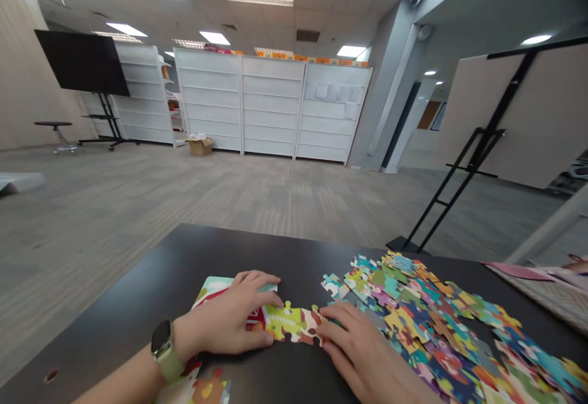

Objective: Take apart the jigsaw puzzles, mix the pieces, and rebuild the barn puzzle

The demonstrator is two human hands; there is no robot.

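Left of the pile [408, 324] of seemingly unjoined pieces, the left hand [239, 315] spreads open fingers over a partly joined puzzle [283, 321]; the right hand [351, 336] touches it, grip unclear.

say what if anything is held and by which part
The right hand touches the brown-and-white piece at its right edge; the left hand, the yellow-green piece at its left. Any grip is unclear.

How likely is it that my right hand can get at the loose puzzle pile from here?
Probably yes: the puzzle pile lies right beside your right hand, on the same table, with nothing visible between them, though that hand appears busy with the brown-and-white piece.
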